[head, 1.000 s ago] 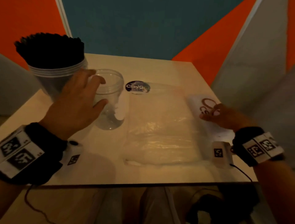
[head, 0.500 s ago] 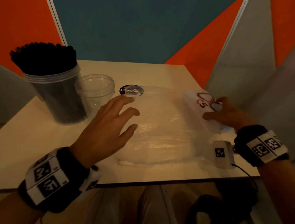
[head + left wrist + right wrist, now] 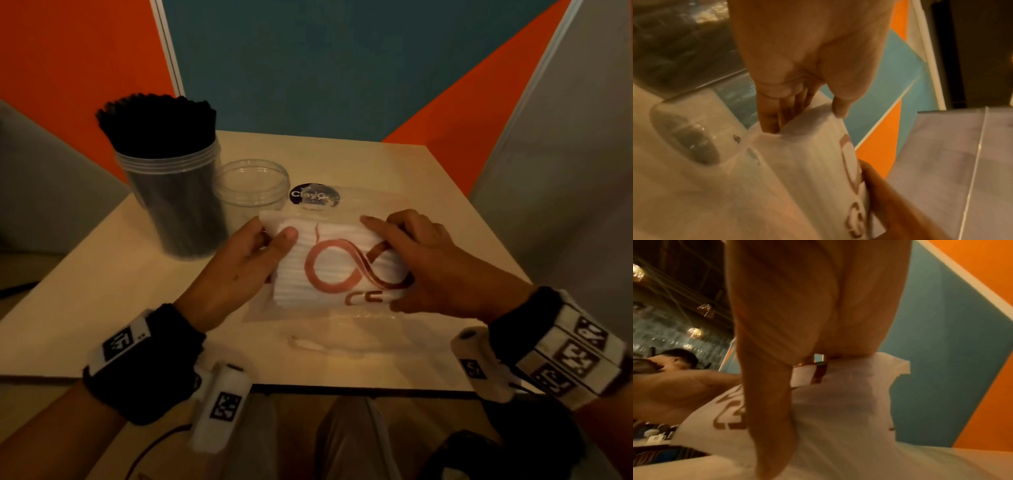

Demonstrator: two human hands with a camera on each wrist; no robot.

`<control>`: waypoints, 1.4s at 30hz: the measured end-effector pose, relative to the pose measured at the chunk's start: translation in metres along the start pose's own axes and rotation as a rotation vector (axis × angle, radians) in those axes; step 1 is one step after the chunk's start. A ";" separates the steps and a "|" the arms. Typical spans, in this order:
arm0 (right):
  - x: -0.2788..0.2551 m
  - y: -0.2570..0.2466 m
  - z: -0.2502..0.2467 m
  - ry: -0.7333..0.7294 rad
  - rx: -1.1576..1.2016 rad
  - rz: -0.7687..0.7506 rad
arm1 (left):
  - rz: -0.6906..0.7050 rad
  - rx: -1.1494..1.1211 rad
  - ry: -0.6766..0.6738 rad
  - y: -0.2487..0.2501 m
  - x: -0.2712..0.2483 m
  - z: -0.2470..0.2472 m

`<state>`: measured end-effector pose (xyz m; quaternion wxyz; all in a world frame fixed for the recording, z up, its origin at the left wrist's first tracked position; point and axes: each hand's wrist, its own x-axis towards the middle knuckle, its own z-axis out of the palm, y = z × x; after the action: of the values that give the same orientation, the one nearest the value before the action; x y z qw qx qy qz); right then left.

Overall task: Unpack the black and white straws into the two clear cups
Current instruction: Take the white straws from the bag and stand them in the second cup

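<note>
White straw pack pinched at both ends: left hand, right hand, fingers curled.

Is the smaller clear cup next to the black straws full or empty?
Empty: the smaller clear cup shows only see-through walls, unlike the cup of black straws beside it.

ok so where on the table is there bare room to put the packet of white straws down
Bare tabletop lies at the near left, in front of the cup of black straws, and along the far edge behind the empty cup. The middle is crowded: a flat clear bag lies under the packet, which the left hand and right hand grip.
</note>
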<state>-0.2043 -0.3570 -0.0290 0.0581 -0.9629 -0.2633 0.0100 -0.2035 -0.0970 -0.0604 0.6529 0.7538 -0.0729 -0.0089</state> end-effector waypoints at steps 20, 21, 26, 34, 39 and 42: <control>0.042 -0.034 -0.019 -0.132 0.130 0.079 | 0.099 -0.004 0.032 -0.031 -0.014 -0.036; 0.035 -0.025 -0.021 -0.141 0.150 0.138 | 0.092 0.020 0.044 -0.033 -0.014 -0.039; 0.013 0.004 -0.020 -0.098 0.299 0.319 | 0.059 0.211 0.026 -0.028 -0.011 -0.051; 0.009 -0.004 -0.014 0.088 0.556 0.327 | 0.588 0.887 -0.054 0.028 -0.006 0.008; 0.005 -0.010 -0.010 0.219 0.694 0.310 | 0.540 0.915 -0.254 0.043 0.017 0.066; 0.004 -0.009 -0.009 0.264 0.744 0.331 | 0.470 0.874 -0.263 0.042 0.028 0.079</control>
<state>-0.2050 -0.3485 -0.0193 0.4322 -0.8987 -0.0742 -0.0099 -0.1882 -0.1839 -0.0284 0.2464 0.9121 -0.3189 0.0746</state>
